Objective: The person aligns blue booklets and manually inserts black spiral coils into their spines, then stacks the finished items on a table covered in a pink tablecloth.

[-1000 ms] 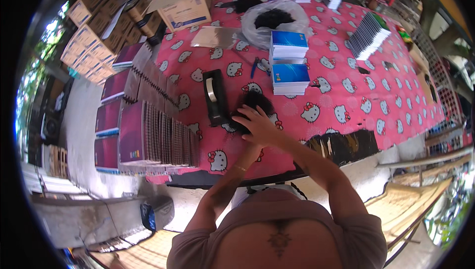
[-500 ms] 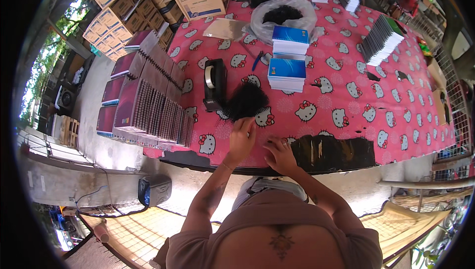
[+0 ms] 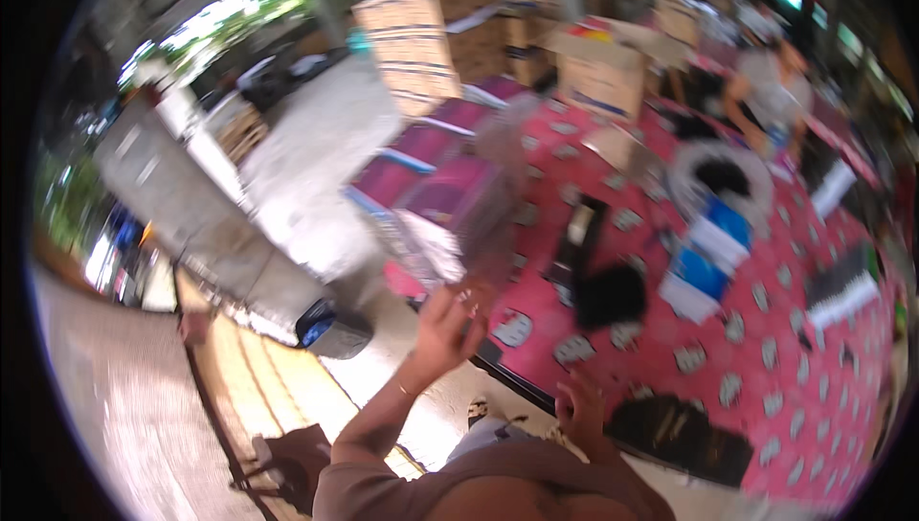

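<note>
My left hand (image 3: 446, 331) is raised at the table's near left edge, just in front of the stacked spiral-bound notebooks (image 3: 459, 186) with purple covers. Its thumb and fingers look apart, though motion blurs the tips; contact with the stack cannot be made out. My right hand (image 3: 581, 406) hovers by the near edge with loosely bent, parted fingers and nothing visible in it. Beyond it lies a dark, frizzy black bundle (image 3: 611, 297), next to a black tape dispenser (image 3: 577, 238). Blue-covered pads (image 3: 704, 270) stand in white-edged stacks to the right.
A pink patterned cloth (image 3: 689, 358) covers the table, with a black patch (image 3: 680, 435) at its near edge. Farther back are a plastic bag (image 3: 756, 176) holding black material, an open carton (image 3: 600, 76) and a seated person (image 3: 771, 100). Cartons (image 3: 407, 52) are piled behind the notebooks.
My view has swung left, blurring the scene. The left hand has left the black bundle and moved toward the notebooks. My right hand stays near the table edge.
</note>
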The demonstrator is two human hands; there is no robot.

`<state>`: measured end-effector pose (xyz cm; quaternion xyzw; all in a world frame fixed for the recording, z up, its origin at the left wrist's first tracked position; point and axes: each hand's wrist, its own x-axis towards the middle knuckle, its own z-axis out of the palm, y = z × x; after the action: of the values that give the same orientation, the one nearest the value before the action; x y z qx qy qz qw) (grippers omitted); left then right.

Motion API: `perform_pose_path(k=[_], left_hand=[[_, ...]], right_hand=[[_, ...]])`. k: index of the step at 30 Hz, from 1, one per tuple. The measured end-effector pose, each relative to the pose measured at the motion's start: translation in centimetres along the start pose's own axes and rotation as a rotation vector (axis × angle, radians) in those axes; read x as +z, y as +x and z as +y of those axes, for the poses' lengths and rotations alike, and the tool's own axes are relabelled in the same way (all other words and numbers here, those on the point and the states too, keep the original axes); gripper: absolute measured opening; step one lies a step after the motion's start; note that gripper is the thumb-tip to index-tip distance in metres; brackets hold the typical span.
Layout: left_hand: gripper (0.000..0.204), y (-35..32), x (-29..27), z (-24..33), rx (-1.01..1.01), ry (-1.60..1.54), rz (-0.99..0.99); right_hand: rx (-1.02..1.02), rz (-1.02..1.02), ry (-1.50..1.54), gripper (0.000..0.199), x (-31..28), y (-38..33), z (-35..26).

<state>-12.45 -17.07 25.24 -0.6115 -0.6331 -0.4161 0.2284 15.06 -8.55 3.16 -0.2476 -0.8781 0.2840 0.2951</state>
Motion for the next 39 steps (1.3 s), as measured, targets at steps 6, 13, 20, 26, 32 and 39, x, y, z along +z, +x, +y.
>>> perform_pose_path(k=[6,13,20,26,32,39], left_hand=[[0.037,7.7,-23.9,-11.4,0.201,0.809,0.68],[0.055,15.6,-52.3,-30.0,0.139,1.419,0.701],[0.086,19.8,-67.1,-41.0,-0.452,1.627,0.519],[0.084,21.8,-71.4,-47.4,-0.532,1.569,0.579],[0.087,24.6,-74.9,-50.0,-0.502,1.587,0.634],[0.082,27.8,-74.7,-51.5,-0.587,1.606,0.545]], right_hand=[[-0.213,-0.618,0.49,0.031,9.7,7.0,-5.2],[0.042,-0.752,0.611,0.038,25.0,12.8,-8.0],[0.782,-0.66,1.071,0.042,27.9,11.3,-4.6],[1.193,-0.062,1.944,0.046,25.8,4.1,0.0],[1.182,0.441,2.077,0.041,27.8,7.6,-6.6],[1.414,0.561,1.896,0.05,27.9,7.1,-4.9]])
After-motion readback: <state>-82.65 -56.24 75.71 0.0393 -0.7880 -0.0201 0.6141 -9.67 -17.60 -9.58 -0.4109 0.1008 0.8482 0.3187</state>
